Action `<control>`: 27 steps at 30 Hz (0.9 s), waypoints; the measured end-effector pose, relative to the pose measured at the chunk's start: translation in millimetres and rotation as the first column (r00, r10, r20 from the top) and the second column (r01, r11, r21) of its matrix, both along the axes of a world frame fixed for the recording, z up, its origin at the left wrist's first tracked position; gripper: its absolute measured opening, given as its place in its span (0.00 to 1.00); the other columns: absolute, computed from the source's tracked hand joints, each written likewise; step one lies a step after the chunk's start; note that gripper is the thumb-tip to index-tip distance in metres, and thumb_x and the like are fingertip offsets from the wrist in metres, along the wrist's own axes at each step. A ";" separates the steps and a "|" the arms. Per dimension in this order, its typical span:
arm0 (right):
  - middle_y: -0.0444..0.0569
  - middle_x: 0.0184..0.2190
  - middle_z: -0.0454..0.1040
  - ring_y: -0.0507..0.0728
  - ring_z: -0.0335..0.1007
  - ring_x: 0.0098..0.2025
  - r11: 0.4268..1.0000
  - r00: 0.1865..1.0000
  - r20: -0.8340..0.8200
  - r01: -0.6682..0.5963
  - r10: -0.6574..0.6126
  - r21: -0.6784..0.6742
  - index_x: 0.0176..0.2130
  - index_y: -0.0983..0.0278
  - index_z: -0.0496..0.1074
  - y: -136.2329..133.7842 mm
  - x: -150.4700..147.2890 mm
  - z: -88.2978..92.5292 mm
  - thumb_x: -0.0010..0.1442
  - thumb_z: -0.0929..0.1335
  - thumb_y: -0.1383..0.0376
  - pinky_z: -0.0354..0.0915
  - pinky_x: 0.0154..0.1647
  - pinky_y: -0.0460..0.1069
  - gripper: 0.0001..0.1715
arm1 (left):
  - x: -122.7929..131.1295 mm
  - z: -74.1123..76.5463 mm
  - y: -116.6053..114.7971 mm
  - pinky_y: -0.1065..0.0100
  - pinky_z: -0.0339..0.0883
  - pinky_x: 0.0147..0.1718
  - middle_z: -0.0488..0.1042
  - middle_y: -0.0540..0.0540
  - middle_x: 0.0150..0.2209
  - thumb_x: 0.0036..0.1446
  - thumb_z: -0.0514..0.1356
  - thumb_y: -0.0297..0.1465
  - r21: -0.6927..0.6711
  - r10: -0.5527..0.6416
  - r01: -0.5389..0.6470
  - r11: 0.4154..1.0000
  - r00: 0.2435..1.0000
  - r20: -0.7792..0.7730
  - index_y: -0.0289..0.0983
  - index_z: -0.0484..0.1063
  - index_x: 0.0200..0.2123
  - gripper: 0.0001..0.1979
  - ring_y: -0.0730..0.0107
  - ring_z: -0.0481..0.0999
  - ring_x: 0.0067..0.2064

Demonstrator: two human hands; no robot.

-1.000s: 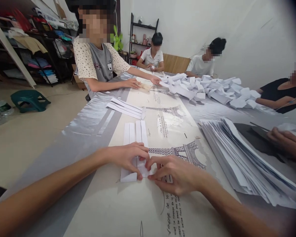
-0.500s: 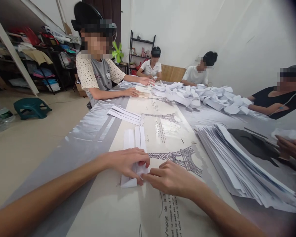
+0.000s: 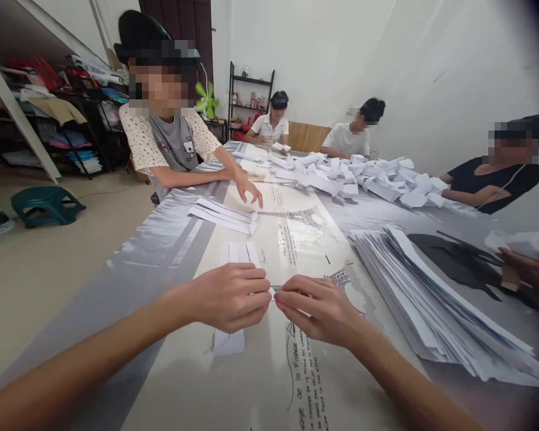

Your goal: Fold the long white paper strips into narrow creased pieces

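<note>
My left hand (image 3: 233,297) and my right hand (image 3: 318,305) meet over the printed tablecloth (image 3: 197,383), their fingertips pinched together. A small white piece of paper (image 3: 272,293) shows between them, and both hands grip it; most of it is hidden by the fingers. Beneath my left hand lie white paper strips (image 3: 238,252), side by side and flat, with their near end (image 3: 229,343) sticking out below the wrist. Farther up the cloth is another set of paper strips (image 3: 222,216), near a co-worker's hand (image 3: 248,188).
A thick stack of white paper sheets (image 3: 440,305) lies to the right. Behind it spreads a heap of folded white papers (image 3: 354,176). Several co-workers sit around the table; one person's hand (image 3: 527,269) is at the right edge. A green stool (image 3: 47,203) stands on the floor at left.
My hands have come up off the strips, with the small paper piece now pinched between them. The co-worker's hand at left has reached toward the farther strips. The view has shifted slightly.
</note>
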State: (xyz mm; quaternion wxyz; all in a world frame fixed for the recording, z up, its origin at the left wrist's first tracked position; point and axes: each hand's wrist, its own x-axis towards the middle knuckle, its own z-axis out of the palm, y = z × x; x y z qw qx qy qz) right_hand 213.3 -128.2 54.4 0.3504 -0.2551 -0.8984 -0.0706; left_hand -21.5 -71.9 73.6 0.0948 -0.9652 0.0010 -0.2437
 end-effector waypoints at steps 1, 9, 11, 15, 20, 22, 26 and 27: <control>0.46 0.30 0.75 0.50 0.67 0.28 1.000 1.000 0.014 -0.004 0.004 0.014 0.37 0.64 0.72 -0.6 -0.8 0.7 0.68 0.65 0.74 0.62 0.24 0.47 0.09 | -0.3 1.9 -0.5 0.64 0.61 0.29 0.70 0.48 0.26 0.67 0.54 0.24 0.008 -0.014 0.015 1.000 1.000 -0.010 0.37 0.69 0.29 0.12 0.68 0.67 0.28; 0.44 0.29 0.76 0.50 0.65 0.24 0.996 0.999 -0.033 -0.012 0.016 0.090 0.39 0.61 0.73 -0.7 5.6 4.0 0.66 0.65 0.76 0.62 0.22 0.48 0.12 | -15.3 29.9 3.0 0.62 0.68 0.33 0.75 0.47 0.30 0.65 0.54 0.24 -0.073 -0.050 0.048 0.996 0.998 -0.034 0.38 0.75 0.39 0.10 0.65 0.74 0.32; 0.44 0.29 0.77 0.51 0.69 0.25 0.994 0.994 -0.107 -0.004 0.015 0.107 0.41 0.59 0.74 -1.2 7.9 4.7 0.65 0.65 0.76 0.65 0.23 0.48 0.13 | -18.6 29.6 8.2 0.60 0.71 0.41 0.79 0.44 0.37 0.66 0.56 0.27 -0.128 -0.022 0.021 0.992 1.000 -0.007 0.40 0.75 0.49 0.12 0.62 0.78 0.39; 0.44 0.30 0.78 0.52 0.72 0.25 0.991 0.966 -0.257 0.011 0.024 0.136 0.45 0.58 0.75 -5.7 3.9 6.5 0.63 0.66 0.77 0.69 0.23 0.48 0.17 | -20.3 10.5 26.4 0.53 0.69 0.55 0.77 0.37 0.53 0.69 0.58 0.36 -0.182 0.104 -0.093 0.979 0.993 0.049 0.37 0.69 0.60 0.19 0.54 0.76 0.54; 0.47 0.31 0.78 0.53 0.75 0.28 0.980 0.957 -0.289 0.054 0.003 0.189 0.47 0.58 0.75 -2.6 5.5 5.3 0.62 0.68 0.78 0.70 0.23 0.48 0.19 | -26.6 -5.2 50.0 0.60 0.71 0.50 0.82 0.43 0.46 0.72 0.52 0.29 -0.279 0.059 -0.028 0.960 0.993 0.105 0.40 0.75 0.53 0.13 0.63 0.79 0.49; 0.46 0.31 0.78 0.53 0.75 0.28 0.977 0.962 -0.269 0.097 -0.043 0.189 0.47 0.57 0.75 4.0 12.5 4.0 0.62 0.68 0.77 0.70 0.23 0.47 0.18 | -33.4 -0.7 58.1 0.61 0.72 0.49 0.82 0.43 0.44 0.72 0.53 0.33 -0.307 0.088 -0.039 0.951 0.985 0.147 0.41 0.77 0.51 0.13 0.62 0.79 0.48; 0.46 0.29 0.75 0.51 0.69 0.26 0.984 0.956 -0.276 0.134 -0.097 0.119 0.42 0.59 0.75 18.6 26.5 1.0 0.63 0.66 0.76 0.66 0.20 0.46 0.14 | -55.0 1.9 82.0 0.59 0.68 0.51 0.81 0.44 0.46 0.73 0.53 0.35 -0.242 0.226 -0.191 0.951 0.966 0.126 0.43 0.78 0.49 0.14 0.62 0.78 0.49; 0.46 0.29 0.75 0.51 0.68 0.25 0.986 0.952 -0.286 0.137 -0.105 0.094 0.41 0.60 0.75 21.5 29.0 0.2 0.64 0.66 0.76 0.65 0.20 0.46 0.13 | -61.9 -2.3 89.8 0.57 0.66 0.52 0.80 0.43 0.47 0.73 0.52 0.35 -0.197 0.287 -0.260 0.945 0.950 0.123 0.44 0.78 0.49 0.14 0.61 0.77 0.49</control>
